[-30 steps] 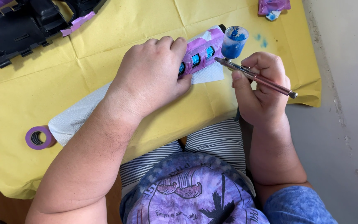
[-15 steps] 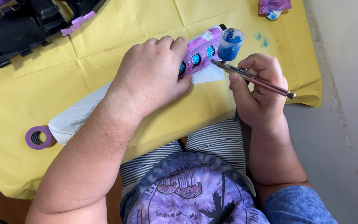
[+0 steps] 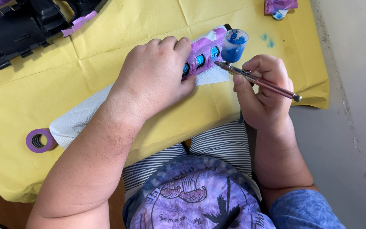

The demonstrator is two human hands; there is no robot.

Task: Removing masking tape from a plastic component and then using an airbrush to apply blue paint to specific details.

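My left hand (image 3: 153, 76) presses down on a long part wrapped in purple masking tape (image 3: 206, 48), with blue openings showing between the tape strips. It lies on a white paper towel (image 3: 79, 116). My right hand (image 3: 263, 89) grips a slim metal airbrush (image 3: 259, 80) whose clear cup (image 3: 234, 44) holds blue paint. The airbrush tip points at the taped part's right end, almost touching it.
Yellow paper (image 3: 106, 55) covers the work surface. A black plastic part with purple tape (image 3: 26, 25) lies at the top left. A purple tape roll (image 3: 39, 141) sits at the left. A purple and blue object (image 3: 279, 7) rests at the top right, near blue paint spots (image 3: 267, 40). Grey floor lies to the right.
The airbrush and my right hand have shifted slightly left and down, bringing the tip closer to the taped part. My left hand has stayed in place.
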